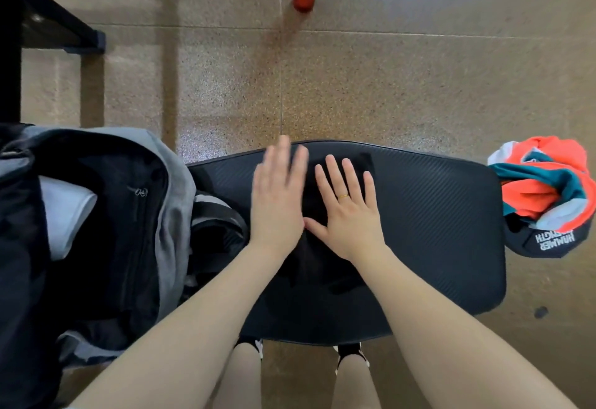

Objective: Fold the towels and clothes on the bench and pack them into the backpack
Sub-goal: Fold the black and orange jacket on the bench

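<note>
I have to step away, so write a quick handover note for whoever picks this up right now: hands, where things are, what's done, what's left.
Left hand: open, blurred, over the black garment on the bench.
Right hand: open, fingers straight, pressing flat on that garment.
Backpack: open at the bench's left end, a white folded item already inside.
Orange and teal garment: bunched, unfolded, at the bench's right end.
Left: finish the black garment, pack it, then fold and pack the orange one.
</note>
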